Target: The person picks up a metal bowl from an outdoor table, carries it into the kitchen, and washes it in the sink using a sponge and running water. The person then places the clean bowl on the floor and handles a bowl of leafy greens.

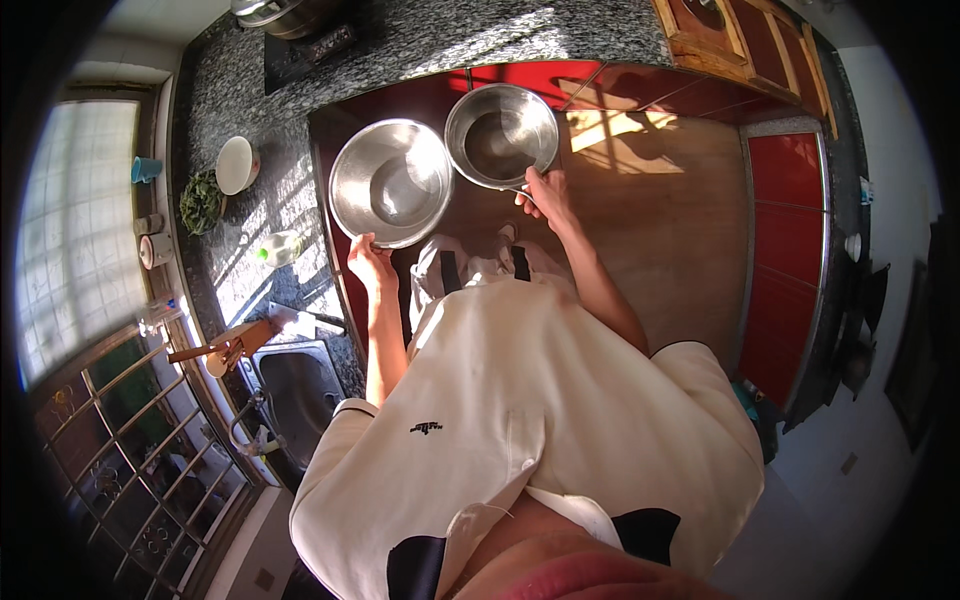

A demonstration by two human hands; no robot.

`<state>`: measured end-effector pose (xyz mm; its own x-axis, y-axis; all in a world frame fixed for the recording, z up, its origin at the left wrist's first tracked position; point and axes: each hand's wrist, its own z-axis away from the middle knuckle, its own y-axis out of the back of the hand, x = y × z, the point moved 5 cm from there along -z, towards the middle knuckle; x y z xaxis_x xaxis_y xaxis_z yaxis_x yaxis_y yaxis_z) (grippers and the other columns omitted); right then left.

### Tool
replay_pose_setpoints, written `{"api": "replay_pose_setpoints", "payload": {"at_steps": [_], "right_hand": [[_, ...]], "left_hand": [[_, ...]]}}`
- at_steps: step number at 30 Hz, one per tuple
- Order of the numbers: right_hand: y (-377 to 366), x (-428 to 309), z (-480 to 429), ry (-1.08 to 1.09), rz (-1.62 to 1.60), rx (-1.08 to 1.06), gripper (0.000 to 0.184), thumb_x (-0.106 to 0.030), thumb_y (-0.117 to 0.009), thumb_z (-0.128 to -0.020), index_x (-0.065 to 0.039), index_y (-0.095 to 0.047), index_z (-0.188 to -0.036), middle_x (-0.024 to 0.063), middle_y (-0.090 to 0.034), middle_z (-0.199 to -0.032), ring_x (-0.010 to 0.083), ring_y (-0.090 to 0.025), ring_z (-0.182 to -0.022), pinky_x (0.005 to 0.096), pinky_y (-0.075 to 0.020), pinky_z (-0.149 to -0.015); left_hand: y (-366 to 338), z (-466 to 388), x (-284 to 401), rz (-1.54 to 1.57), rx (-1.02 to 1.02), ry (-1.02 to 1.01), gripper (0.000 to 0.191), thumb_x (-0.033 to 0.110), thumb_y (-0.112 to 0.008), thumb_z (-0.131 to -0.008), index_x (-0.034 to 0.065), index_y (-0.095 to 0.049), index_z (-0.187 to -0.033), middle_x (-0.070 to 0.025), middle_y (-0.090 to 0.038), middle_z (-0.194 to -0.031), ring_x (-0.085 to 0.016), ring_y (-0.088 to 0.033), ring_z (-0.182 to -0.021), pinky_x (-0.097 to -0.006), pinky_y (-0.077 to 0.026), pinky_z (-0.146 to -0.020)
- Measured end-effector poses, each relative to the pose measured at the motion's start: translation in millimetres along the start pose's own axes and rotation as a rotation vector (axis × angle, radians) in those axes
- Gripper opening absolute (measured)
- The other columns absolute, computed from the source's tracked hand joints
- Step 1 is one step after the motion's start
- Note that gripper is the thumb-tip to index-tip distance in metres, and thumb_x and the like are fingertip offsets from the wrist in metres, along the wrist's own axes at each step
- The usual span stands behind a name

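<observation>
My left hand [372,262] grips the near rim of a wide stainless steel basin [352,187], which is tilted so that its inside faces me. In my right hand [547,196] is the handle of a smaller round metal pan [461,154]. A dark patch covers much of the pan's bottom; whether it is liquid, shadow or reflection I cannot tell. Both vessels hang side by side over the floor in front of the counter, their rims close together or touching. Bright sunlight glints inside the basin, where no contents show.
On the granite counter [296,157] at left are a white bowl [234,166], leafy greens [201,202], a plastic bottle [281,249] and a cleaver [294,321]. A sink [300,394] lies below them. A pot [274,16] stands at top. Red cabinets [784,240] line the right.
</observation>
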<state>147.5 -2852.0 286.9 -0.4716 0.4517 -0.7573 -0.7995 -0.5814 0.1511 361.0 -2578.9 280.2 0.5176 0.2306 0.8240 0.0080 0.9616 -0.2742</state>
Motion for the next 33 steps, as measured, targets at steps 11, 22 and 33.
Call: {"api": "replay_pose_setpoints", "payload": {"at_steps": [11, 22, 33], "right_hand": [[97, -27, -48, -0.061, -0.378, 0.238, 0.033, -0.025, -0.046, -0.086, 0.003, -0.056, -0.073, 0.0128, -0.061, -0.057, 0.0127, -0.052, -0.037, 0.0232, -0.0342, -0.03], [175, -85, -15, 0.029, -0.668, 0.648, 0.025, -0.016, -0.046, -0.081, 0.004, -0.056, -0.07, 0.0124, -0.06, -0.057, 0.0119, -0.048, -0.037, 0.0244, -0.0348, -0.033], [178, -5, 40, -0.045, -1.063, 0.946, 0.029, -0.017, -0.049, -0.083, 0.004, -0.054, -0.065, 0.0152, -0.061, -0.059, 0.0142, -0.054, -0.04, 0.0261, -0.0382, -0.035]], "left_hand": [[-219, -79, -46, -0.133, -0.445, 0.11, 0.004, 0.005, -0.053, -0.08, 0.0073, -0.053, -0.077, 0.0007, -0.054, -0.067, -0.009, -0.05, -0.059, -0.0273, -0.046, -0.058], [-418, -64, -112, -0.519, -0.988, 0.13, 0.006, 0.003, -0.055, -0.082, 0.0026, -0.06, -0.079, 0.0023, -0.057, -0.069, -0.003, -0.047, -0.059, -0.0202, -0.04, -0.056], [-458, 107, -228, -0.795, -1.643, 0.535, 0.012, 0.006, -0.052, -0.087, -0.0004, -0.06, -0.092, -0.0043, -0.062, -0.085, -0.012, -0.059, -0.075, -0.026, -0.05, -0.067]]}}
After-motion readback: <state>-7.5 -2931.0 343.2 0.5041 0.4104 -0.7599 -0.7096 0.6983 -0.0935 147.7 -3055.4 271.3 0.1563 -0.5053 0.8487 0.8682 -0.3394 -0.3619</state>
